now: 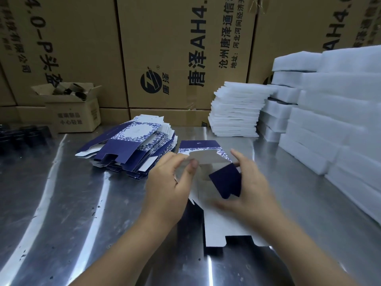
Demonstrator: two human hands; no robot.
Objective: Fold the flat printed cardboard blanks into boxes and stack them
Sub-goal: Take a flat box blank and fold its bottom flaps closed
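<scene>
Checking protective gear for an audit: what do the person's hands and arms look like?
The left hand and right hand are bare: no gloves, rings or watch visible. The left forearm and right forearm are uncovered to the frame's edge; no sleeve shows.

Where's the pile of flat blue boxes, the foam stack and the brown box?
flat blue pile point(123, 146): head view, top sheet.
foam stack point(235, 112): head view, front side.
brown box point(76, 116): head view, front wall.
</scene>
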